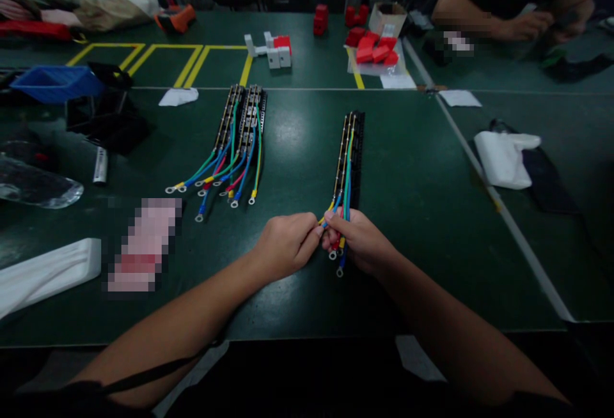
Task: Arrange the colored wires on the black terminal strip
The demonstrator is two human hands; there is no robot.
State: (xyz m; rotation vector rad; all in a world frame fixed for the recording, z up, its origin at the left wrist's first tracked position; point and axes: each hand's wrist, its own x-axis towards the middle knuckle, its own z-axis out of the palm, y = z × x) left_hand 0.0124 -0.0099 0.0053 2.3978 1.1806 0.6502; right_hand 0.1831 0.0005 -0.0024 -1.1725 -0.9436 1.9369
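A long black terminal strip lies on the green table in front of me, with green, blue, red and yellow wires running off its near end. My right hand is closed around these wires, just below the strip. Several ring lugs on the wire ends hang below its fingers. From the left, my left hand pinches a wire beside the right thumb; a blue and a yellow one meet there, and I cannot tell which it grips. Two similar strips lie side by side to the left, their lugged wires fanned toward me.
White and red parts and a bag of red pieces stand farther back. Blue and black bins, a marker and a white power strip are left. A white object lies right. Co-workers sit across.
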